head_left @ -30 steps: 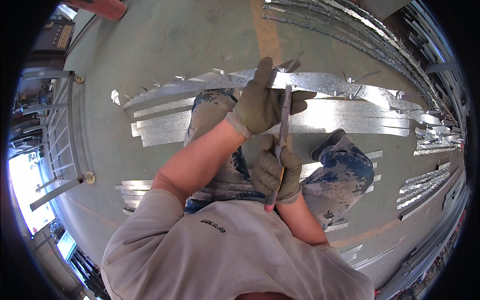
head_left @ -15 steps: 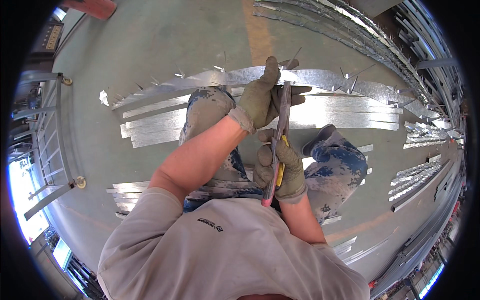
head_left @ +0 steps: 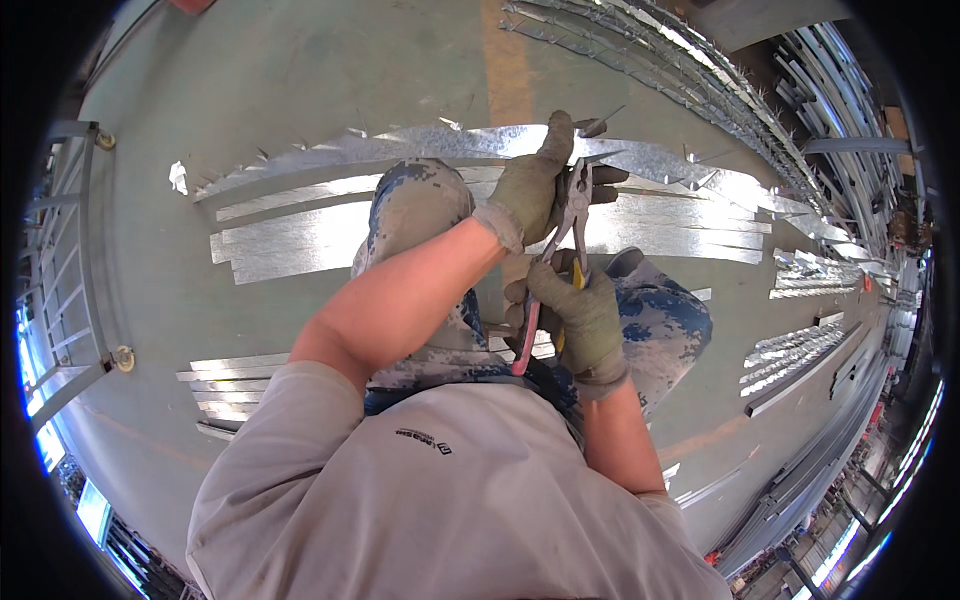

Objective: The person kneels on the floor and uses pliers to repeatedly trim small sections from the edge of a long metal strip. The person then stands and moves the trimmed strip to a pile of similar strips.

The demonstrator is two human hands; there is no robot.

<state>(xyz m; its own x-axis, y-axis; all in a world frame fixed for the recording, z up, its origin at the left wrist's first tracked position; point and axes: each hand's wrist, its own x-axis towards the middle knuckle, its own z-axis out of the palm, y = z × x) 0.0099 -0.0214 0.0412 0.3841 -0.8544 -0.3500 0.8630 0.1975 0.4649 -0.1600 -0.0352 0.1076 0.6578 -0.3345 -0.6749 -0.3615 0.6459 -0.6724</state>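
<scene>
A long galvanized metal strip (head_left: pixel 400 147) with thin upright spikes along it stretches left to right in front of me. My gloved left hand (head_left: pixel 530 195) is closed on it near its middle, thumb up across the strip and fingertips pointing right. In my gloved right hand (head_left: pixel 585 318) are pliers (head_left: pixel 573 215), one handle red and the other yellow. Their handles are spread. The jaws point away from me, beside the left palm and just short of the strip and a spike. Whether they touch metal cannot be told.
Flat shiny metal strips (head_left: pixel 300 238) lie on the green floor beyond my knees, with more strips (head_left: pixel 235 385) at left. Spiked strips (head_left: pixel 640 70) are laid out at far right. A wheeled metal frame (head_left: pixel 75 260) stands at left, and long metal bars (head_left: pixel 820 490) lie at right.
My right hand has turned the pliers from edge-on to showing their flat side, and the handles now appear spread. My left hand keeps its hold on the strip. The view has shifted slightly.
</scene>
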